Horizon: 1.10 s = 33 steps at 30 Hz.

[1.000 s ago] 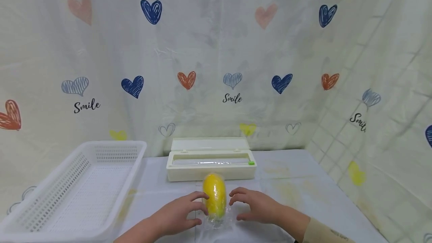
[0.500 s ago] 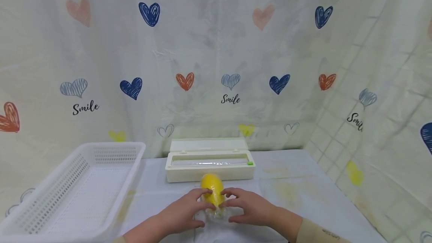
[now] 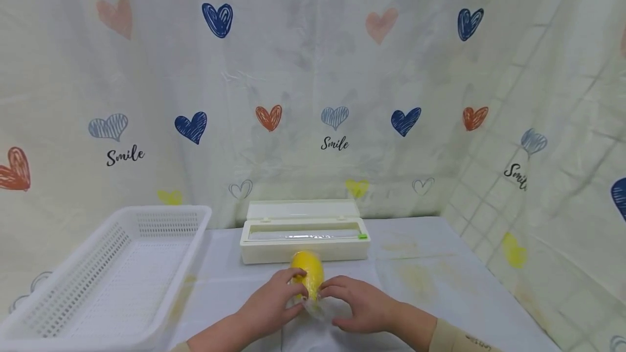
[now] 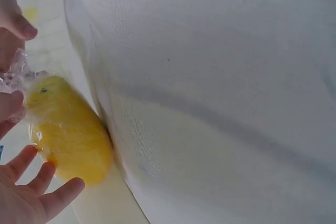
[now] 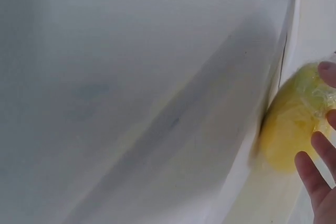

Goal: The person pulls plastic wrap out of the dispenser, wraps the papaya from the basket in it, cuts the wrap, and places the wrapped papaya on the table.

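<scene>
A yellow oblong fruit, greenish at its near end, lies wrapped in clear plastic wrap, which is bunched at the end towards me. My left hand is at the fruit's left side. Its thumb and a finger pinch the bunched film, and other fingers spread along the fruit, as the left wrist view shows. On the right, my right hand has its fingertips at the near end of the fruit, with the thumb apart from the fingers. In the right wrist view its fingers are spread beside the fruit.
Behind the fruit stands a white plastic-wrap dispenser, its lid raised, with a film roll inside and a green slider. A white perforated basket sits at the left. A heart-printed curtain borders the white-covered table.
Both hands have come closer together at the fruit's near end. The left thumb has moved in to the bunched film. Near its end, the film now sticks out towards the right hand.
</scene>
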Motion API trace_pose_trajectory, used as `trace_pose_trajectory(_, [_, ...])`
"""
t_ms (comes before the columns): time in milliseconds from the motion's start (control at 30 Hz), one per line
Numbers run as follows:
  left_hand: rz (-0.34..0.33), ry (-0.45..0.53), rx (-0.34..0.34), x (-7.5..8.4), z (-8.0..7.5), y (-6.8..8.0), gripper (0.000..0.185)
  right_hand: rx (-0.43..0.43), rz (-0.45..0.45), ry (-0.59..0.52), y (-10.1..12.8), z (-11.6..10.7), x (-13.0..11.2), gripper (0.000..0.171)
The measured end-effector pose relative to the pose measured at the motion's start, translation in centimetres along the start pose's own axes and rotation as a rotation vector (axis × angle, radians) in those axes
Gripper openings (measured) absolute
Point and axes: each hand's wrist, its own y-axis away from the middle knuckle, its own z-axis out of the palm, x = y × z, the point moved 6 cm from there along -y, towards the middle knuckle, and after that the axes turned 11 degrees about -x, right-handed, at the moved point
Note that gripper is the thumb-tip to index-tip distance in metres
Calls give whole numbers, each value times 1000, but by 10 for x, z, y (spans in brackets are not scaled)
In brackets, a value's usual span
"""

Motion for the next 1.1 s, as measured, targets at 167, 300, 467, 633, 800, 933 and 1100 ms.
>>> trace_pose_trajectory(167, [-56, 130, -13, -4, -2, 2, 2, -10, 9, 10, -7, 4, -1, 51])
trace_pose_trajectory(300, [-105, 308, -55, -10, 2, 3, 8, 23, 10, 39, -12, 7, -4, 53])
trace_pose_trajectory(467, [-111, 423, -101, -12, 5, 4, 8, 84, 27, 82, -17, 8, -7, 37])
trace_pose_trajectory(633, [-75, 441, -149, -12, 6, 8, 6, 126, 2, 30, -14, 5, -8, 17])
trace_pose_trajectory(800, [-45, 534, -202, -16, 4, 10, 7, 102, 54, -150, -12, 2, -4, 9])
trace_pose_trajectory(933, [-43, 547, -187, -18, 0, 11, 8, 101, 100, -199, -13, 0, -3, 6])
trace_pose_trajectory(1100, [-47, 547, -113, -20, -2, 9, 15, 106, 75, -149, -15, 0, -6, 6])
